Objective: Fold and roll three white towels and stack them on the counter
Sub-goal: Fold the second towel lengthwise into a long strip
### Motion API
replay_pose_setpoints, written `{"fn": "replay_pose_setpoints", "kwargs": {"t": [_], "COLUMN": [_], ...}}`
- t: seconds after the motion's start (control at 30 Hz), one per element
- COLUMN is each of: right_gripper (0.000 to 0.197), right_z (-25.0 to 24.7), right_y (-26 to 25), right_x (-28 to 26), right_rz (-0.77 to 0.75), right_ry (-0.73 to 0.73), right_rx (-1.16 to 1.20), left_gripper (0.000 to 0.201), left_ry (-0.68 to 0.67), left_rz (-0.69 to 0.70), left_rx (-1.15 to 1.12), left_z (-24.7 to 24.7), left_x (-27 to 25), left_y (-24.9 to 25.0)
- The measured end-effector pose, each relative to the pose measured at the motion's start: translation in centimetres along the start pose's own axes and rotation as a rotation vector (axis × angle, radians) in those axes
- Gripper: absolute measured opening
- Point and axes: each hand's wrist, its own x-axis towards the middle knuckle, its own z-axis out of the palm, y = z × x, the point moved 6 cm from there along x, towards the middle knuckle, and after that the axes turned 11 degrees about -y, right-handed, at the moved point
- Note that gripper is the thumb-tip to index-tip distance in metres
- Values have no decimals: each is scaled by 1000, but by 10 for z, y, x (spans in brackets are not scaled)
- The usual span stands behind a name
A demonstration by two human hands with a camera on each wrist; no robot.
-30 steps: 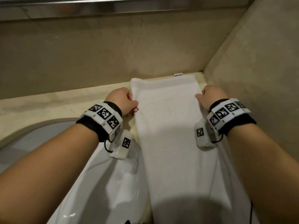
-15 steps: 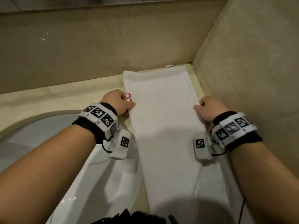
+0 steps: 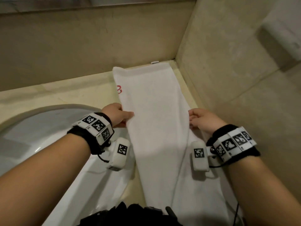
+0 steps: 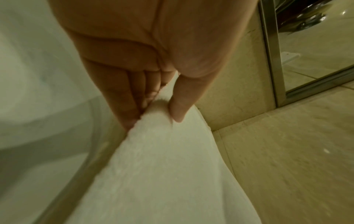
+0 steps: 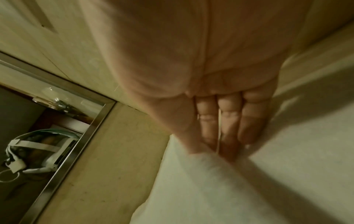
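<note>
Showed a white basin (image 3: 48, 144) sunk at the left, beige stone walls (image 3: 228, 79) meeting in a corner, a metal-framed mirror (image 5: 63, 136) above, and a blurred white fixture (image 3: 283, 30) on the right wall

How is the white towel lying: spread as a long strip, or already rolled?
Spread, not rolled: the towel lies as a long strip on the counter, left hand and right hand pinching its edges.

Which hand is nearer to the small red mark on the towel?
Left. The left hand pinches the towel edge just below the red mark; the right hand holds the opposite edge.
</note>
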Motion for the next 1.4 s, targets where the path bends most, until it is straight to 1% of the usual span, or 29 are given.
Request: {"fn": "replay_pose_setpoints", "kwargs": {"t": [0.07,0.1,0.17,0.2,0.23,0.27,0.3,0.37,0.4,0.47,0.5,0.53,0.57,0.6,0.63,0.67,0.7,0.77,0.87,0.93,1.0,1.03,1.1,1.17,1.23,1.27,1.3,1.37,1.4], "right_gripper": [24,22,20,22,22,16,7,18,22,20,21,23,25,28,33,37,38,33,19,17,20,17,8,7,22,29,29,25,30], "right_z": [5,5,3,-2,-8,-14,-17,-13,-10,-8,-8,-10,-11,-6,2,9,14,20,21,21,14,7,-5,-7,-3,0,2,13,19], "right_y": [1,1,2,3,4,3,1,3,4,4,3,7,12,19,28,34,36,35,28,26,28,32,40,48,52,53,55,64,70], "right_x": [-9,-12,-13,-14,-13,-14,-14,-12,-10,-10,-12,-16,-19,-25,-30,-34,-37,-42,-45,-49,-48,-49,-51,-56,-59,-62,-66,-76,-81], "right_rz": [-64,-91,-93,-71,-38,21,81,171,183,140,97,45,-22,-70,-86,-107,-129,-189,-241,-248,-252,-203,-5,154,157,111,23,-95,-126], "right_ry": [-27,-15,58,118,208,298,359,375,367,366,362,360,331,285,220,159,88,1,-9,21,133,227,367,385,354,342,335,269,214], "right_rx": [135,196,202,135,7,-176,-349,-581,-609,-617,-538,-383,-153,154,430,557,546,333,50,34,80,13,-265,-444,-468,-398,-268,146,321], "left_gripper": [19,21,19,16,11,7,15,25,25,28,28,27,24,18,13,14,15,10,8,12,11,8,6,13,20,20,19,15,13], "left_ry": [-13,-11,-7,0,7,24,48,80,84,73,61,54,47,31,12,-4,-17,-45,-98,-109,-112,-115,-115,-122,-137,-140,-132,-103,-90], "left_rz": [7,12,27,36,34,38,40,44,45,33,24,19,13,9,3,2,-1,-13,-41,-41,-28,-23,-18,-16,-19,-17,-14,-3,4], "left_rx": [-38,-56,-88,-99,-99,-106,-111,-136,-138,-117,-103,-91,-83,-80,-84,-89,-92,-88,-97,-95,-98,-110,-128,-131,-124,-103,-74,-40,-45], "left_z": [8,11,15,16,17,18,16,16,17,22,26,30,35,40,45,49,53,60,67,69,70,71,72,74,79,82,83,82,78], "left_x": [-3,-6,-9,-11,-11,-14,-15,-17,-18,-21,-22,-25,-27,-28,-31,-33,-34,-39,-44,-46,-46,-47,-49,-51,-54,-58,-60,-65,-67], "left_y": [-7,-10,-14,-15,-17,-17,-18,-21,-23,-27,-28,-31,-33,-35,-36,-39,-41,-45,-53,-57,-58,-57,-57,-59,-64,-67,-69,-72,-72]}}
